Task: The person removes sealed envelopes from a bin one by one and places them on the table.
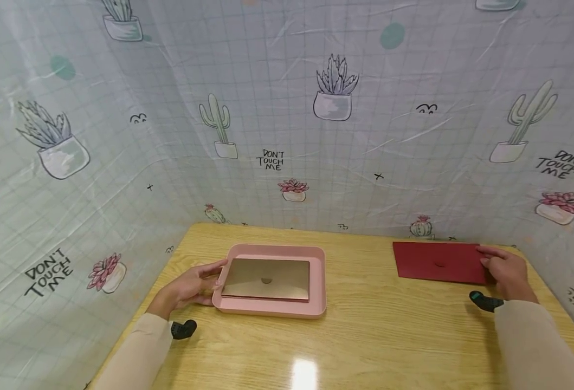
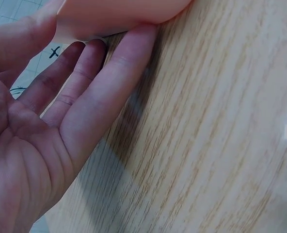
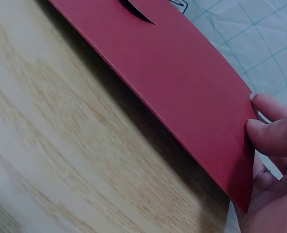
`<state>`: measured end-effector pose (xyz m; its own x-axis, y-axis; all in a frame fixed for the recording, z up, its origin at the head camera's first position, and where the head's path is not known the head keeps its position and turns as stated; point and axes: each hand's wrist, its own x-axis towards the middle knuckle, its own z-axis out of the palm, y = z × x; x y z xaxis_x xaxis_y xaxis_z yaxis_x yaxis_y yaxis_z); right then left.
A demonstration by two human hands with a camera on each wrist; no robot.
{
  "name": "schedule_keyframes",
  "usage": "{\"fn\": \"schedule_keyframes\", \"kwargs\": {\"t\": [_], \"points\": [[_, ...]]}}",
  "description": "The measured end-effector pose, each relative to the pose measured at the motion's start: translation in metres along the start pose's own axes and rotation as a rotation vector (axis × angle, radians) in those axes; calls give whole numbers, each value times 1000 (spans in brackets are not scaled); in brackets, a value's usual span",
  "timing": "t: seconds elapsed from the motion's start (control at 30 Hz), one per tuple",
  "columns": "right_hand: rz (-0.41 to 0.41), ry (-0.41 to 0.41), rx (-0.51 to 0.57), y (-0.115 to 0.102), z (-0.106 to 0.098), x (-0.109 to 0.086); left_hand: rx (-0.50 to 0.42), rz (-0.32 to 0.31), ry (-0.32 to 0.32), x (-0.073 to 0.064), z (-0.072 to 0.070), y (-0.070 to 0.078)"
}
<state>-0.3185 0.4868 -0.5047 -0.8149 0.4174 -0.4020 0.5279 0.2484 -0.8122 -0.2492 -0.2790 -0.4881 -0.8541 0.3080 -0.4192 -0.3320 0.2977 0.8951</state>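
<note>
At the left side of a pink tray [image 1: 277, 311], my left hand [image 1: 192, 285] holds the wall, thumb by the rim and fingers reaching to its underside in the left wrist view. Inside the tray lies a gold envelope [image 1: 282, 271] with a half-round tab, a thin red edge showing beneath it. Over on the right, my right hand [image 1: 507, 272] pinches the right end of a red envelope [image 1: 433, 261] between thumb and fingers. In the right wrist view the red envelope [image 3: 167, 82] is slightly bent and throws a shadow on the wood; its dark half-round slit shows near the top.
Both hands work over a light wooden table [image 1: 360, 336]. A hanging sheet [image 1: 287, 130] printed with cacti encloses its back and both sides, close behind the red envelope. Black wrist-worn devices [image 1: 184, 329] show below both hands.
</note>
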Motion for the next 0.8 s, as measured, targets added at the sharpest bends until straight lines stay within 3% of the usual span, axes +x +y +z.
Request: {"fn": "schedule_keyframes", "kwargs": {"t": [0.27,0.5,0.8], "points": [[-41,35,-34,1,1,1,-1,6,-7,0,0,1],[-39,68,-2,3,-3,0,15,11,-12,2,4,2],[-51,60,-23,2,-3,-2,29,4,-1,0,5,1]]}}
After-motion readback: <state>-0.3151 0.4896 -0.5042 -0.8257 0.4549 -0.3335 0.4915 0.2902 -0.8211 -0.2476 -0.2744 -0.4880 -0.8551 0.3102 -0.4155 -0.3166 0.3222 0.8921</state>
